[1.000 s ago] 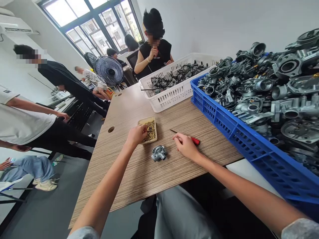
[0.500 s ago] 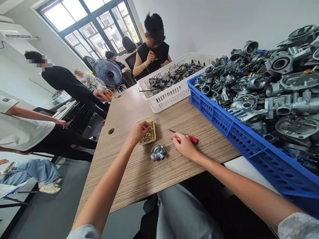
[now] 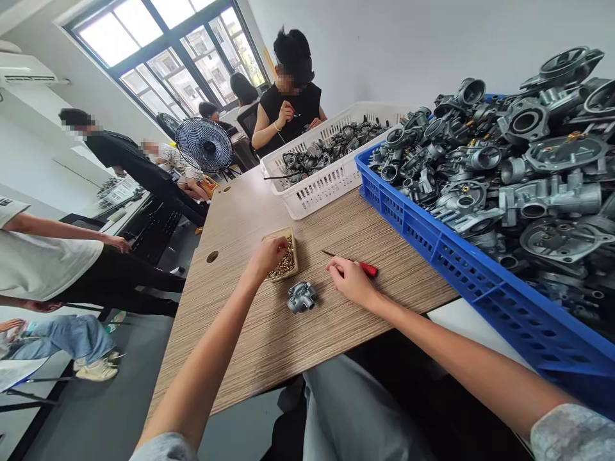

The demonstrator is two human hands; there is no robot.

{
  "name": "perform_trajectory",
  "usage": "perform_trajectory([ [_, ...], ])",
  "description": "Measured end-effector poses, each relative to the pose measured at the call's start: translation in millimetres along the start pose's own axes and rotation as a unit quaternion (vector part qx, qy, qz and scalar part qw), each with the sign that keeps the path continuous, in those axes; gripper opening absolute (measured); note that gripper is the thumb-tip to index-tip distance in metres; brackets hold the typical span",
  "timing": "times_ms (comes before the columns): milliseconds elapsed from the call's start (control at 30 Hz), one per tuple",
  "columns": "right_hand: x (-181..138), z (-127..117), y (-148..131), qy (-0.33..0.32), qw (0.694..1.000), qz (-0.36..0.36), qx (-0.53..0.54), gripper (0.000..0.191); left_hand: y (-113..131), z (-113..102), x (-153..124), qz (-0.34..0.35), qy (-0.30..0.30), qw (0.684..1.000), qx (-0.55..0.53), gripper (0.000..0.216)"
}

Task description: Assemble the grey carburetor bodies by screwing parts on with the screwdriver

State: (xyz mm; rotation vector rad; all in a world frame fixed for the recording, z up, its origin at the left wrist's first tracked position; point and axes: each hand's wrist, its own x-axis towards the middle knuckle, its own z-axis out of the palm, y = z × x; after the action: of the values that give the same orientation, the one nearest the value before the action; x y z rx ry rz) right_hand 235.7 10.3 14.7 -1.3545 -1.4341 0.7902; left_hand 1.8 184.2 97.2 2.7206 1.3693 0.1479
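My left hand (image 3: 266, 257) reaches into a small tan tray (image 3: 289, 234) of little brass parts (image 3: 287, 262), with its fingers curled in a pinch over them. What it pinches is too small to see. My right hand (image 3: 350, 280) lies closed over a red-handled screwdriver (image 3: 368, 269) on the wooden table (image 3: 250, 211); the thin shaft sticks out to the left of it. A small grey metal carburetor body (image 3: 302, 297) sits on the table between my two hands, touched by neither.
A blue crate (image 3: 432, 246) heaped with grey metal castings fills the right side. Behind it stands a white basket (image 3: 327, 186) with more parts. A person in black sits at the far end. Other people and a fan (image 3: 204, 144) are at the left.
My left hand's fingers have curled a little deeper into the tray of brass parts. The right hand stays on the screwdriver. The view has shifted slightly.
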Motion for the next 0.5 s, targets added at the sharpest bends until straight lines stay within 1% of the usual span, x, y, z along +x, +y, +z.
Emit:
perform_trajectory([
  [300, -1, -1, -1, 0.004, 1.0, -0.001, -0.006, 0.022, -6, 1, -5, -0.002, -0.03, 1.0, 0.005, 0.03],
  [400, -1, 0, 0, 0.001, 1.0, 0.0, -0.004, 0.021, -7, 1, -9, 0.007, -0.031, 0.999, 0.012, 0.029],
  [500, -1, 0, 0, -0.001, 1.0, 0.001, -0.002, 0.021, -8, 3, -11, -0.006, -0.021, 1.0, 0.007, 0.026],
])
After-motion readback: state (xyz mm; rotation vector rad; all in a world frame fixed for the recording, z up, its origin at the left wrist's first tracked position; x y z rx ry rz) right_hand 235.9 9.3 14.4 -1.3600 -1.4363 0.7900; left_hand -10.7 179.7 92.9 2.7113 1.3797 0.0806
